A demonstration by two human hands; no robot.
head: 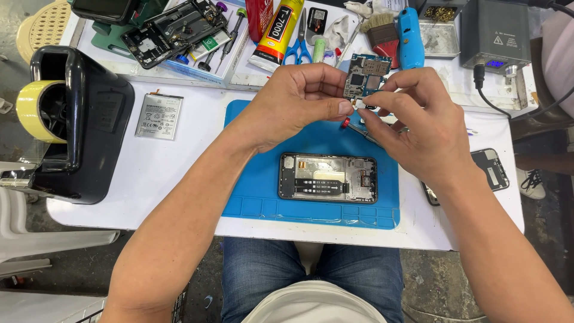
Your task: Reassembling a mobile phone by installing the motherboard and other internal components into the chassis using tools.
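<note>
Holding a small blue circuit board (366, 75) above a blue work mat (257, 179), seen from the head camera.
The left hand (299, 101) is pinching the board's lower edge; the right hand (418, 125), fingers curled, is gripping a red-tipped tool (353, 125) beside it, over an opened phone (327, 177).

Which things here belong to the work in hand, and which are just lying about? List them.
In use: circuit board, pinched by left hand and right hand; opened phone frame on the blue mat; red-tipped tool under the right hand.

Lying about: loose battery, tape dispenser, glue tube, scissors, brush, second opened phone.
</note>
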